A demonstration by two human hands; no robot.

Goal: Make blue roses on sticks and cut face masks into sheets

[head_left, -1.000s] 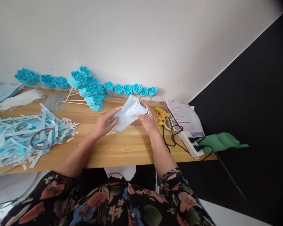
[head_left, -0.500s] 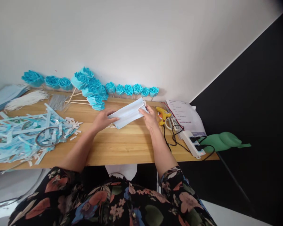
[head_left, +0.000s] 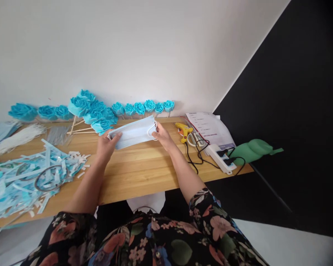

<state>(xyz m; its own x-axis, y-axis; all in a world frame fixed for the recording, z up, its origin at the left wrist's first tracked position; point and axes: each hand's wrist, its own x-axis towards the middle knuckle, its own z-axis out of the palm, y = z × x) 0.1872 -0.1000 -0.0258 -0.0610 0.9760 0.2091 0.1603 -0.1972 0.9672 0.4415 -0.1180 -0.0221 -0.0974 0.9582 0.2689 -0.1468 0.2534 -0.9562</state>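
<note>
A pale blue face mask is held above the wooden table, tilted up slightly to the right. My left hand grips its left end, the thumb lying on the front. Around the right end my right hand is closed, next to the white ear loop. Behind the mask, blue paper-like roses stand in a row along the wall. A bunch of larger blue roses on wooden sticks lies to the left.
Cut blue and white strips cover the left side, with white cords and masks behind. At right are a yellow glue gun, scissors, papers, a power strip and a green bottle.
The view has turned somewhat, shifting the table items left. Both hands have moved left in the picture with the mask, and my left hand now grips closer to its left end.
</note>
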